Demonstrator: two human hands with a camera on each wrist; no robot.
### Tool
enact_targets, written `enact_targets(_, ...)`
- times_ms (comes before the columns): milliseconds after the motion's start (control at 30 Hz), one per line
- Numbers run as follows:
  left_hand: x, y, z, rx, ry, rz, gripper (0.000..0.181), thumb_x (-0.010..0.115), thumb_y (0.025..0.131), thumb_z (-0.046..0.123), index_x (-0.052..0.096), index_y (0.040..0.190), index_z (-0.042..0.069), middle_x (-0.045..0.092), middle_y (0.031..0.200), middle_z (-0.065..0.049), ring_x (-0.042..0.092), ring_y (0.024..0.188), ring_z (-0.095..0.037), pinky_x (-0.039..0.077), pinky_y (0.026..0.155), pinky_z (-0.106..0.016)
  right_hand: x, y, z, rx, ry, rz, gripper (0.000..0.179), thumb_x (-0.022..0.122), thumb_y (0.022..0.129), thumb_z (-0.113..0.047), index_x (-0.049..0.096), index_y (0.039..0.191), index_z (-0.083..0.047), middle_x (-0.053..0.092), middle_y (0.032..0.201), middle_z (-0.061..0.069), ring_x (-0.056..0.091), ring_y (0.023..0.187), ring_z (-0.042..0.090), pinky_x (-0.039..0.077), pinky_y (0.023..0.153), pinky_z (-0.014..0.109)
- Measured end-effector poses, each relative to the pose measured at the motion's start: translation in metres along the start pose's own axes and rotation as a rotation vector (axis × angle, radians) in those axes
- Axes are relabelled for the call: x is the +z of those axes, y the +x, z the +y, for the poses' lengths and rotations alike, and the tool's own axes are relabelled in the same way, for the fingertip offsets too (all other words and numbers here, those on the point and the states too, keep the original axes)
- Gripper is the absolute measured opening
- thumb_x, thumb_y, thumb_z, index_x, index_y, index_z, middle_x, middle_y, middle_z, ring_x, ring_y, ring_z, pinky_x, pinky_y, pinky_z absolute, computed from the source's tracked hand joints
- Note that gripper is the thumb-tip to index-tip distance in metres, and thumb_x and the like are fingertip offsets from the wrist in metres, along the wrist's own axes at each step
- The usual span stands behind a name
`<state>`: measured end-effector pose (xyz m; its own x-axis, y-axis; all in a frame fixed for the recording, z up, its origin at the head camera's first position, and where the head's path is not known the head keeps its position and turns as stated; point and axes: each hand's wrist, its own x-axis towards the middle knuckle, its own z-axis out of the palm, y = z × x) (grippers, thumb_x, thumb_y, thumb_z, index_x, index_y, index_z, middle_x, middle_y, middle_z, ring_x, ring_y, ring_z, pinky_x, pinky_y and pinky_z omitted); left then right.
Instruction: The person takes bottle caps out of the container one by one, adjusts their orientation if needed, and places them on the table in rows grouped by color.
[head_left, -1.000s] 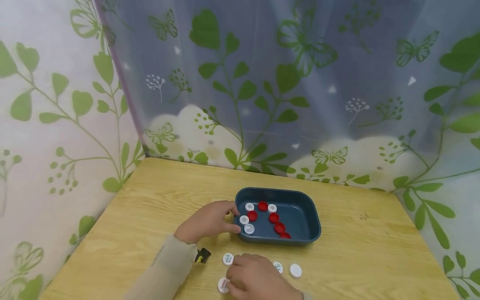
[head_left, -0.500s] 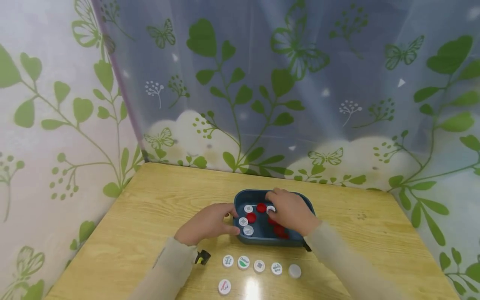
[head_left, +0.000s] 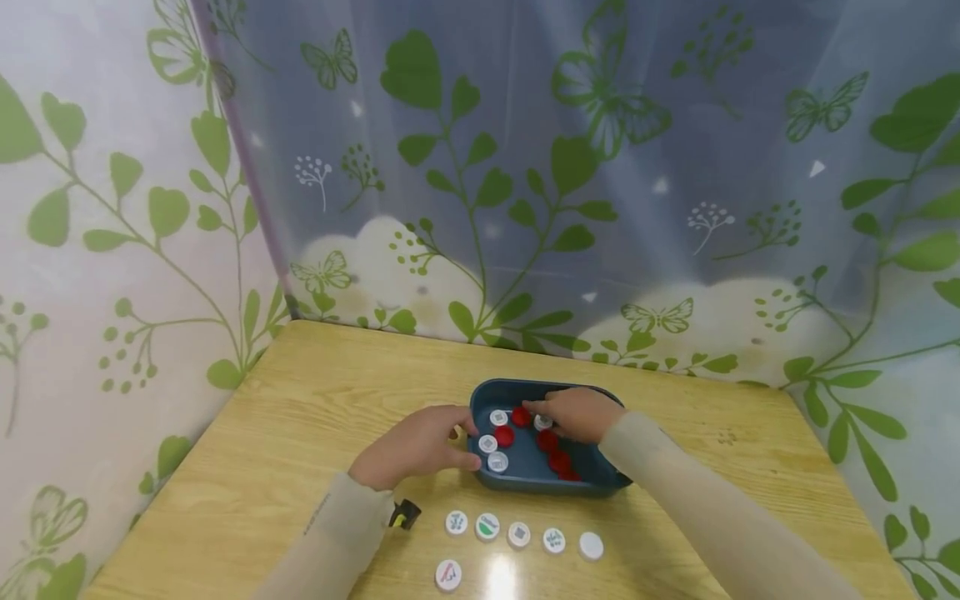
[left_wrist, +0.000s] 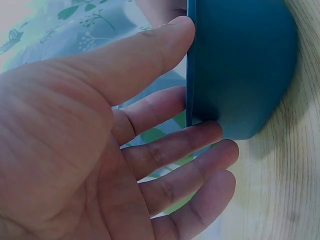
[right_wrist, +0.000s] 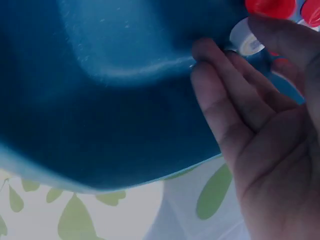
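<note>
My left hand (head_left: pixel 423 446) rests against the left end of a dark blue rectangular tray (head_left: pixel 536 482), its thumb and index finger touching the rim. In the left wrist view the other fingers lie loosely extended beside the tray's wall (left_wrist: pixel 240 65). My right hand (head_left: pixel 581 414) reaches into the tray, index finger stretched toward a red bottle cap (head_left: pixel 521 417). Beside that hand sits a white cap (head_left: pixel 543 422); in the right wrist view the thumb is close to the white cap (right_wrist: pixel 246 39), and whether it touches is unclear. More red caps (head_left: pixel 558 462) partly overlap below.
White caps also lie at the tray's left side, such as one white cap (head_left: pixel 497 462) beside a red cap (head_left: pixel 504 436). On the wooden table (head_left: pixel 337 375), a row includes a green-printed cap (head_left: pixel 487 526) and a plain white cap (head_left: pixel 591 546). A pink-printed cap (head_left: pixel 448 575) lies nearer.
My right hand has gone from over the row of table caps into the tray, then shifted so its index finger reaches left to a red cap. My left hand has stayed at the rim.
</note>
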<state>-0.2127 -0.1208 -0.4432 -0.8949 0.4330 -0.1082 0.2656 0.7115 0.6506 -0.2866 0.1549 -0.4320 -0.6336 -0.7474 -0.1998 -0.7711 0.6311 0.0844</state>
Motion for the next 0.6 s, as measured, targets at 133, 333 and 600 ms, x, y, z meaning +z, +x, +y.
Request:
enact_targets(133, 0.002, 0.001, 0.001, -0.003, 0.001, -0.005, 0.036, 0.086, 0.086, 0.035, 0.070, 0.114, 0.019, 0.068, 0.118, 0.003, 0.061, 0.104, -0.020, 0.052, 0.088, -0.040, 0.009, 0.002, 0.001, -0.013, -0.019, 0.021, 0.021, 0.078, 0.091, -0.010, 0.075, 0.112, -0.011, 0.067, 0.086, 0.004, 0.064, 0.077, 0.021, 0.056, 0.076, 0.038)
enact_targets(333, 0.002, 0.001, 0.002, -0.012, -0.025, -0.018, 0.038, 0.086, 0.086, 0.035, 0.069, 0.115, 0.018, 0.068, 0.118, 0.002, 0.060, 0.101, -0.019, 0.052, 0.086, -0.040, 0.015, 0.001, 0.010, 0.009, 0.032, -0.015, 0.011, 0.076, 0.091, -0.010, 0.068, 0.085, -0.015, 0.061, 0.073, -0.003, 0.053, 0.065, 0.014, 0.050, 0.067, 0.034)
enact_targets(600, 0.004, 0.003, 0.001, -0.019, -0.036, -0.010, 0.037, 0.085, 0.087, 0.033, 0.069, 0.116, 0.017, 0.068, 0.116, 0.002, 0.059, 0.099, -0.018, 0.051, 0.084, -0.038, 0.011, -0.004, 0.012, 0.106, 0.106, -0.109, 0.022, 0.084, 0.085, -0.013, 0.066, 0.072, -0.015, 0.062, 0.068, -0.005, 0.053, 0.059, 0.013, 0.048, 0.061, 0.033)
